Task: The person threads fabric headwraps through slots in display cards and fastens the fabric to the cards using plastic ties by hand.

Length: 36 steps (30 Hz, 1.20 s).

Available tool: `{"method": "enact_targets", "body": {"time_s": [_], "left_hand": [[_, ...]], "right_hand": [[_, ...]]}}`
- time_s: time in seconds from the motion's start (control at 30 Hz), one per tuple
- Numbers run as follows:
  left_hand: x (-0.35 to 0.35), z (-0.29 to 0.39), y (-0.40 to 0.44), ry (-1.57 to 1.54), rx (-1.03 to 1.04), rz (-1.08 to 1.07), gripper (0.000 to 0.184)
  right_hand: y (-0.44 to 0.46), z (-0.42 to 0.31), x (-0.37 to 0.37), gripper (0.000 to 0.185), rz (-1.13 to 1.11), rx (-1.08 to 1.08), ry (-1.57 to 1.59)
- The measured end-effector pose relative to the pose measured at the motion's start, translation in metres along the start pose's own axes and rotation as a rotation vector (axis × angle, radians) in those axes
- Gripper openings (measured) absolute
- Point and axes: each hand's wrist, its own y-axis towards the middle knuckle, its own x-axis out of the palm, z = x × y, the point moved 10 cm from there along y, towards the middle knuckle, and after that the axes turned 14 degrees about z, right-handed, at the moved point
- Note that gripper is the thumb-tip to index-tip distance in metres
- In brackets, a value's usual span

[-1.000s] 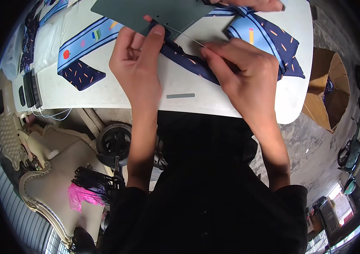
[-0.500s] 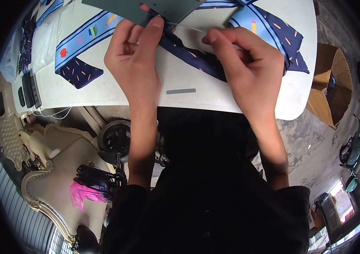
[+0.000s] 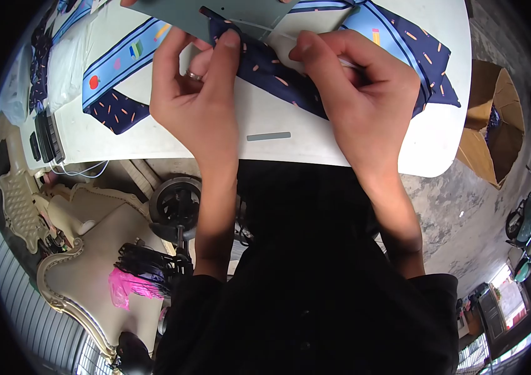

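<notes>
My left hand [image 3: 200,94], a ring on one finger, pinches a navy fabric strip [image 3: 281,78] with small orange pencil prints. The strip's narrow end lies over a grey-green card [image 3: 246,12] with small holes, at the top of the view. My right hand [image 3: 368,87] is closed, thumb against fingers, on a thin white strand [image 3: 250,25] that runs from near the strip's end. The strip passes behind my right hand. On the right lies a light blue printed band [image 3: 375,28] with navy ends; a similar band [image 3: 134,50] lies on the left.
A fingertip [image 3: 129,2] shows at the card's upper left corner, apparently another person's. On the white table [image 3: 184,147] lie a small grey strip [image 3: 269,136], plastic bags [image 3: 68,72] and a black device with a cable [image 3: 48,137]. A cardboard box [image 3: 493,125] stands right.
The strip's narrow end now sticks up over the card, above my left thumb. The fingertip seen there before is gone. My right hand has shifted slightly left and up.
</notes>
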Motion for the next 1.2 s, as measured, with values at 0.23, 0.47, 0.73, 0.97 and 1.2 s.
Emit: {"method": "enact_targets", "body": {"time_s": [0.23, 0.47, 0.73, 0.97, 1.2], "left_hand": [[-0.007, 0.002, 0.000, -0.039, 0.008, 0.065, 0.050], [-0.011, 0.003, 0.000, -0.038, 0.027, 0.097, 0.050], [-0.014, 0.004, 0.000, -0.015, 0.056, 0.088, 0.049], [-0.011, 0.009, -0.003, -0.018, 0.106, 0.084, 0.044], [-0.012, 0.009, -0.002, -0.001, 0.131, 0.096, 0.046]], "right_hand": [[-0.001, 0.003, 0.001, 0.014, -0.018, 0.032, -0.051], [-0.002, -0.018, 0.003, 0.006, -0.005, -0.435, 0.074], [0.004, -0.011, 0.006, 0.004, -0.115, -0.110, 0.162], [0.008, 0.009, -0.003, 0.001, -0.009, -0.137, 0.089], [0.005, 0.005, 0.005, 0.004, -0.042, -0.120, 0.235]]}}
